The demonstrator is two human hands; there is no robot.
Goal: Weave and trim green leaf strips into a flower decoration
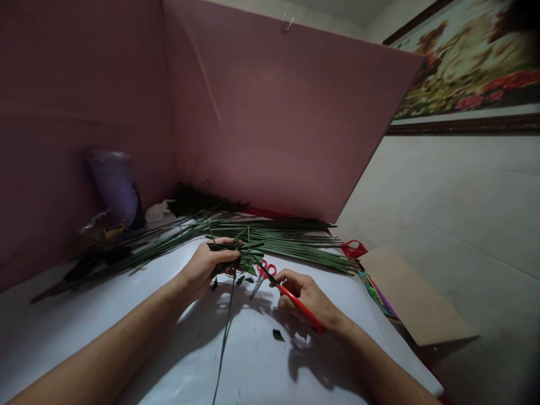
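Note:
My left hand (pixel 211 261) is closed round a bunch of folded green leaf strips (pixel 248 252), held above the white table. One long thin strip (pixel 228 320) hangs from the bunch toward me. My right hand (pixel 301 295) grips red-handled scissors (pixel 297 304), whose dark blades point up and left at the right edge of the bunch. Whether the blades touch a strip I cannot tell. Behind them, a second, smaller pair of scissors (pixel 265 271) with red finger loops lies on the table. Small cut leaf bits (pixel 278 335) are on the white surface.
Long green leaves (pixel 287 239) lie across the back of the white table (pixel 194 360). A purple tumbler (pixel 113 185) and crumpled white tissue (pixel 158 211) stand back left. At right is an open cardboard box (pixel 417 298) with colourful items. Pink panels (pixel 274 112) rise behind.

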